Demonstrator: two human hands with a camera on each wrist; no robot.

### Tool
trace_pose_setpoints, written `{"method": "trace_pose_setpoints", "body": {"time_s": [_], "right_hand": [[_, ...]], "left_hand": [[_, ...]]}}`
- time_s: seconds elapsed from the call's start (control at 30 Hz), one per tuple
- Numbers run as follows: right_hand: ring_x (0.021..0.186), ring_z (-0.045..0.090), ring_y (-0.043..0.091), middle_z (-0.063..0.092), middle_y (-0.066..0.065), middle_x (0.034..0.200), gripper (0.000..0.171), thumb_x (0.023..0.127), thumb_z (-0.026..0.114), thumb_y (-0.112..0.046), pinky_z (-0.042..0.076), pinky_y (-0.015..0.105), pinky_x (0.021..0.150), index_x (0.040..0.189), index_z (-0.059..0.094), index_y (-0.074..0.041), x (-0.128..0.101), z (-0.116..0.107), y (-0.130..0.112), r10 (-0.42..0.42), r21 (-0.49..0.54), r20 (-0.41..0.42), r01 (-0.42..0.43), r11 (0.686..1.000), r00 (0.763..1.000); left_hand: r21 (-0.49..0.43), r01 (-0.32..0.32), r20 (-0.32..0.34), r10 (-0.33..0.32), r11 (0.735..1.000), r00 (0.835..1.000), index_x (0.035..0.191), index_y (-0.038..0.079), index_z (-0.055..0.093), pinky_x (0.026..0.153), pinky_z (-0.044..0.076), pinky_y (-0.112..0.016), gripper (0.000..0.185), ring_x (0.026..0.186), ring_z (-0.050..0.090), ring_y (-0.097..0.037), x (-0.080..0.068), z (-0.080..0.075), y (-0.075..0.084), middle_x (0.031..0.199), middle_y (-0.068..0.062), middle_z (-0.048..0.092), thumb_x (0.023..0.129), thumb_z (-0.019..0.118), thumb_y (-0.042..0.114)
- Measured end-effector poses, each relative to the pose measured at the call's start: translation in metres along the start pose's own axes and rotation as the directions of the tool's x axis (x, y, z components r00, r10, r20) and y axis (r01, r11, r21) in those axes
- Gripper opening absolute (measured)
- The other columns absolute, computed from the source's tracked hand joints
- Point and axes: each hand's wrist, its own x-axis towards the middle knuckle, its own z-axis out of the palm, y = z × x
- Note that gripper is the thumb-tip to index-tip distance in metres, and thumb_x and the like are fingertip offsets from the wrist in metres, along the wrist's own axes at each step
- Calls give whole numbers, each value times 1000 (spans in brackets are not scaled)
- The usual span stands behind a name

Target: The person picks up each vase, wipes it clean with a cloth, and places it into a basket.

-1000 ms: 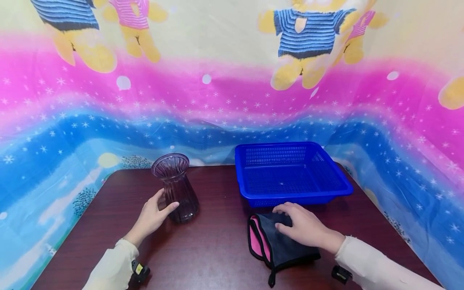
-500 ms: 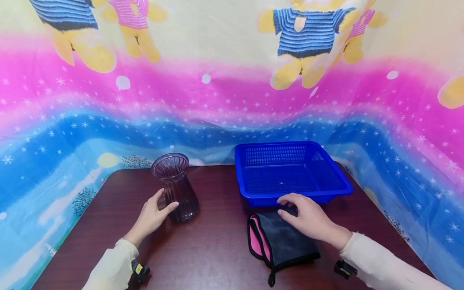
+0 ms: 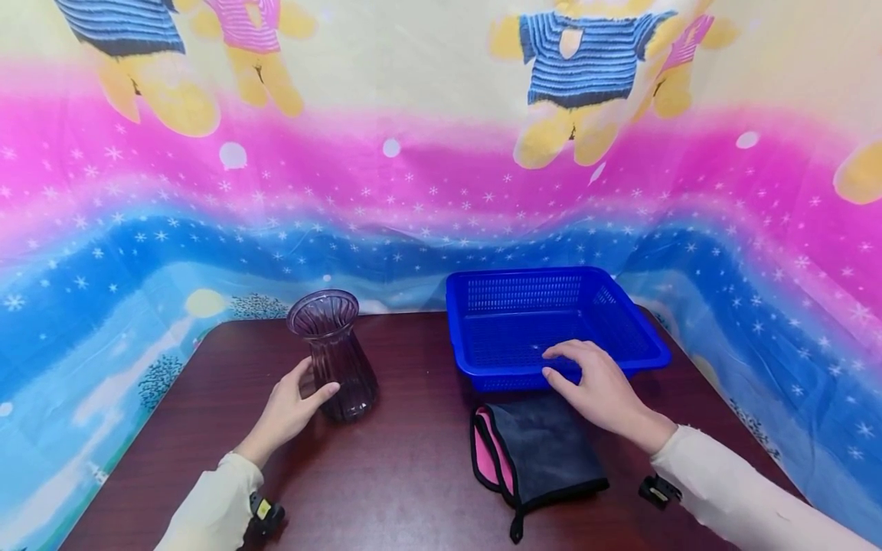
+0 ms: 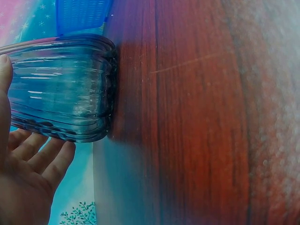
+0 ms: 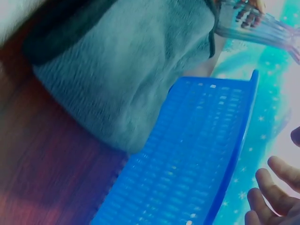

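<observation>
A purple ribbed glass vase with a flared mouth stands upright on the left side of the table. My left hand holds it low on its body, thumb in front and fingers round the far side; the left wrist view shows the fingers against the glass. My right hand, fingers loosely bent and holding nothing, hovers over the front rim of a blue plastic basket. Just in front of the basket lies a folded dark grey cloth with pink lining, black edging and a hanging loop.
The brown wooden table ends at a patterned curtain that hangs behind it and along both sides. The basket has mesh walls and sits at the back right. A gap of bare tabletop separates vase and cloth.
My right hand has lifted off the cloth and moved away from me, up to the basket's front rim. The left hand and vase have stayed put.
</observation>
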Motion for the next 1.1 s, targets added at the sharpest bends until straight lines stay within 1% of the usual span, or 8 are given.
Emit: {"method": "trace_pose_setpoints", "body": {"time_s": [0.1, 0.23, 0.33, 0.53, 0.6, 0.73, 0.93, 1.1], "right_hand": [[115, 61, 35, 73, 11, 117, 22, 94, 71, -21, 46, 62, 98, 113, 73, -11, 3, 1, 8, -5, 0, -16, 5, 1000, 1000], [117, 59, 37, 72, 12, 119, 22, 96, 69, -23, 42, 64, 99, 114, 72, -11, 6, 5, 20, 1, 1, -7, -1, 1000, 1000], [118, 59, 36, 72, 11, 120, 23, 96, 69, -25, 42, 63, 100, 115, 72, -12, 7, 9, 28, 3, -1, 4, -3, 1000, 1000], [118, 60, 36, 73, 10, 117, 26, 96, 69, -29, 36, 67, 104, 114, 73, -11, 8, 13, 40, -9, -20, 11, 9, 1000, 1000], [117, 61, 36, 73, 10, 116, 28, 97, 68, -32, 35, 66, 104, 113, 73, -11, 9, 14, 43, -7, -30, 14, 7, 1000, 1000], [117, 63, 37, 74, 11, 116, 30, 98, 66, -37, 37, 66, 103, 113, 73, -11, 8, 17, 49, 10, -45, 19, -9, 999, 1000], [113, 67, 36, 74, 11, 115, 37, 99, 63, -42, 47, 61, 100, 114, 74, -10, 7, 23, 53, 24, -82, 34, -22, 996, 999], [111, 69, 34, 76, 11, 114, 40, 99, 62, -44, 47, 60, 100, 114, 75, -9, 6, 27, 54, 12, -137, 37, -7, 990, 999]], "left_hand": [[-3, -2, 0, 2, 1000, 1000, 150, -4, 39, 102, 52, -52, 71, 125, 62, -44, 0, 0, -1, 136, -33, 60, 96, 70, 32], [-5, -6, -3, 6, 1000, 1000, 150, -3, 39, 102, 52, -52, 71, 124, 63, -44, 0, 2, -3, 136, -32, 60, 96, 69, 33], [-13, -10, -4, 9, 1000, 1000, 150, -3, 40, 102, 52, -52, 70, 124, 63, -43, 0, 2, -4, 135, -32, 61, 97, 69, 33], [-19, -9, -10, 9, 1000, 1000, 149, -3, 40, 102, 52, -52, 70, 124, 63, -43, 0, 3, -2, 135, -32, 61, 96, 70, 31], [-15, -11, -15, 11, 1000, 1000, 149, -3, 40, 102, 52, -52, 70, 124, 63, -43, 0, 3, -2, 135, -32, 61, 96, 70, 31], [-11, -15, -17, 14, 1000, 1000, 149, -4, 40, 102, 52, -52, 70, 123, 64, -44, 0, 3, -1, 134, -32, 61, 96, 70, 30], [-7, -16, -17, 16, 1000, 1000, 149, -3, 41, 101, 53, -52, 69, 122, 64, -43, 0, 4, -2, 134, -32, 62, 96, 70, 30], [-2, -19, -20, 19, 1000, 1000, 149, -3, 41, 101, 53, -52, 69, 123, 64, -44, 0, 4, -3, 134, -32, 62, 96, 70, 30]]}}
